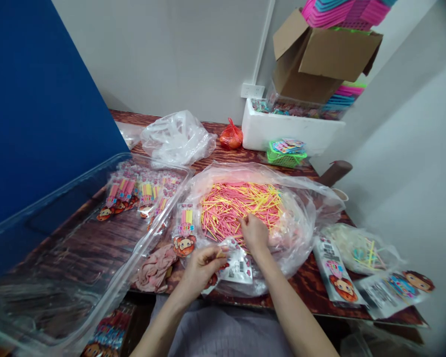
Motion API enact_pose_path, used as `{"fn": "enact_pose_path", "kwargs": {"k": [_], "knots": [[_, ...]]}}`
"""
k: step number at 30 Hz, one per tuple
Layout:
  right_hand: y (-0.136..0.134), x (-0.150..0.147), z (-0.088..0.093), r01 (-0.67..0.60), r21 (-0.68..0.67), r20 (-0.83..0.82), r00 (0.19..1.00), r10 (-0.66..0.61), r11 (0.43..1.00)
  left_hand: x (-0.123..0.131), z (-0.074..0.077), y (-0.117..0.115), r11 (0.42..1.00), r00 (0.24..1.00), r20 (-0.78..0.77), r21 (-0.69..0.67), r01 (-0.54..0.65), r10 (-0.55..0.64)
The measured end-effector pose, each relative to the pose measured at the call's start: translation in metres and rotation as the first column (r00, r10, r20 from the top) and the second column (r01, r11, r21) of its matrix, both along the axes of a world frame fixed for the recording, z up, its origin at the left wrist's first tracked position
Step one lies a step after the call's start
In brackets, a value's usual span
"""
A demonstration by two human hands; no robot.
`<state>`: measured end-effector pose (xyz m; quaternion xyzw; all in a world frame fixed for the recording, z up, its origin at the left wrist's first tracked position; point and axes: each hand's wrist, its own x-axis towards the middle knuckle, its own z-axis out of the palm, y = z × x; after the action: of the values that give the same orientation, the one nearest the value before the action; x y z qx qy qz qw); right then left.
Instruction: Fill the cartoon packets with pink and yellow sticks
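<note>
A heap of thin pink and yellow sticks (223, 208) fills an opened clear plastic bag (301, 248) on the table. My right hand (254, 233) is at the heap's near side, its fingers pinched together against the sticks; whatever they hold is hidden. Closer to me, my left hand (202, 270) pinches the edge of a small printed packet (240, 267) with a barcode on its silvery back. Just beyond my left hand lies a filled packet (185, 230) with a cartoon monkey, pink and yellow sticks showing through its window.
At left stands a clear plastic bin (107, 292) with several filled packets (122, 191). A crumpled pink cloth (156, 267) lies beside it. Packets (338, 272) lie at right. Behind are a white bag (178, 139), a red bag (231, 135), a green basket (286, 156) and a foam box (290, 129).
</note>
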<state>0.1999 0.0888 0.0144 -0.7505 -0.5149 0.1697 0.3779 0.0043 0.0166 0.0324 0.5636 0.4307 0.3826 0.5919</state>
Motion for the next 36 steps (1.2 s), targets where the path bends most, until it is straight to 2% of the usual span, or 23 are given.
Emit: {"fn": "enact_pose_path", "kwargs": {"k": [2, 5, 8, 10, 12, 14, 17, 20, 27, 30, 33, 35, 36], "knots": [[0.003, -0.003, -0.003, 0.010, 0.007, -0.040, 0.999, -0.010, 1.000, 0.000, 0.006, -0.001, 0.995, 0.999, -0.048, 0.095, 0.010, -0.005], [-0.005, 0.001, 0.006, -0.026, 0.038, -0.131, 0.991, 0.031, 0.999, -0.004, 0.010, -0.002, 0.993, 0.997, -0.077, 0.118, 0.012, -0.003], [-0.027, 0.001, 0.036, -0.060, 0.136, -0.280, 0.955, 0.096, 0.989, -0.005, 0.008, -0.002, 0.998, 0.998, -0.066, 0.065, -0.011, 0.016], [-0.046, -0.008, 0.062, -0.050, 0.331, -0.493, 0.842, 0.217, 0.942, -0.003, 0.004, -0.002, 1.000, 0.999, -0.044, 0.001, -0.014, 0.014], [-0.062, -0.020, 0.082, -0.041, 0.460, -0.491, 0.821, 0.292, 0.887, 0.000, 0.000, -0.001, 0.999, 0.999, -0.032, -0.039, -0.005, 0.004], [-0.072, -0.030, 0.092, -0.075, 0.533, -0.379, 0.869, 0.317, 0.843, 0.003, -0.003, 0.000, 0.999, 1.000, -0.031, -0.033, -0.001, 0.000], [-0.078, -0.037, 0.090, -0.189, 0.561, -0.184, 0.921, 0.344, 0.806, 0.004, -0.005, 0.001, 1.000, 1.000, -0.014, -0.016, -0.007, 0.007], [-0.078, -0.036, 0.082, -0.298, 0.529, -0.055, 0.922, 0.383, 0.795, 0.003, -0.001, 0.001, 0.999, 1.000, 0.014, -0.047, -0.019, 0.019], [-0.078, -0.038, 0.087, -0.452, 0.377, 0.063, 0.883, 0.465, 0.808, 0.003, 0.005, 0.001, 0.998, 0.997, 0.063, -0.059, -0.034, 0.038], [-0.078, -0.044, 0.091, -0.502, 0.319, 0.004, 0.849, 0.528, 0.804, 0.001, 0.008, 0.003, 0.996, 0.991, 0.122, -0.082, -0.040, 0.050], [-0.076, -0.043, 0.087, -0.529, 0.314, -0.200, 0.775, 0.599, 0.788, -0.008, 0.012, 0.010, 0.995, 0.988, 0.134, -0.067, -0.070, 0.079], [-0.068, -0.032, 0.080, -0.499, 0.303, -0.315, 0.752, 0.579, 0.812, -0.020, 0.012, 0.020, 0.991, 0.987, 0.104, -0.063, -0.119, 0.125], [-0.062, -0.023, 0.075, -0.473, 0.289, -0.320, 0.772, 0.549, 0.832, -0.026, 0.011, 0.027, 0.987, 0.984, 0.082, -0.059, -0.152, 0.156]]}}
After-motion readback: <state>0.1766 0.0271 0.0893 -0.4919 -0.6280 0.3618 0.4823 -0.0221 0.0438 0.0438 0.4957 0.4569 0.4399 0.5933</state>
